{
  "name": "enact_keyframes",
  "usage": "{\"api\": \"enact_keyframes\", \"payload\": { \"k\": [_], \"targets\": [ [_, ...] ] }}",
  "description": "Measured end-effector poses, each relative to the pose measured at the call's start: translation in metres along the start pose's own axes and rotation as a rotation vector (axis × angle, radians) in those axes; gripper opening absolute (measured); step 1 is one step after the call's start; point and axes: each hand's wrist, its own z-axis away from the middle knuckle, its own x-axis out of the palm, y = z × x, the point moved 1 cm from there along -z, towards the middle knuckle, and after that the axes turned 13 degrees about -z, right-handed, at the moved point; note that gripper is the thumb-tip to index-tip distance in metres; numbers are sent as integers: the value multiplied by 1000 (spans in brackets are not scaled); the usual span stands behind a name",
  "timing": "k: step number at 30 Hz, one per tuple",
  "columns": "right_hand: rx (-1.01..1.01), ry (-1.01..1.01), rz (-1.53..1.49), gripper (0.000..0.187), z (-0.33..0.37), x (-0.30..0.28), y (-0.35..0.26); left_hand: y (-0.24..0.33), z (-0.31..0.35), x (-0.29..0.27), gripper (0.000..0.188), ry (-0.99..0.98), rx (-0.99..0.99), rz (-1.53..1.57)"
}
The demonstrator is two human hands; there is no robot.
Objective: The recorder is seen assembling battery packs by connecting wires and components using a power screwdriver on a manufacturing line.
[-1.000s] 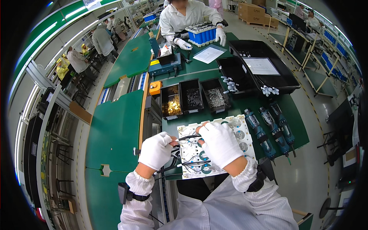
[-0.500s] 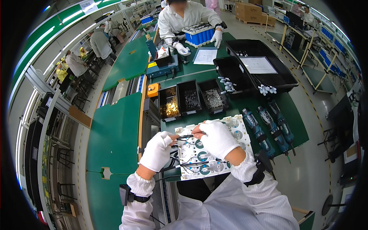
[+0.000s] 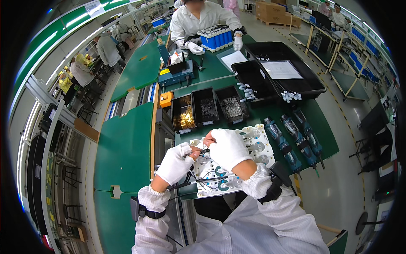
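Note:
A white plastic battery holder plate with round openings and metal tabs lies on the bench edge in front of me. Thin black wires cross its upper left part. My left hand, in a white glove with bare fingertips, pinches these wires at the plate's left side. Over the plate's upper middle, my right hand, gloved the same way, is closed on the wires close to the left fingertips. Its palm hides part of the plate. More black wires lie lower on the plate and run off its left edge.
Black bins of small metal parts stand beyond the plate. Several electric screwdrivers lie to the right. A large black tray holds papers and white-ended leads. Across the bench, a co-worker's gloved hands touch a blue battery pack.
My hands have drawn closer together, the right one moving left, and the wires between them are bunched. Across the bench, the co-worker's paper has turned and the battery pack sits at a different angle.

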Motion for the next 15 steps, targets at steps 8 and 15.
{"api": "enact_keyframes", "payload": {
  "k": [8,15],
  "targets": [
    [13,-118,-18,15,-3,-1,19,-3,4,-8,18,-64,-76,93],
    [7,-243,203,20,-7,-1,5,-1,6,-9,23,-9,41,17]
  ]
}}
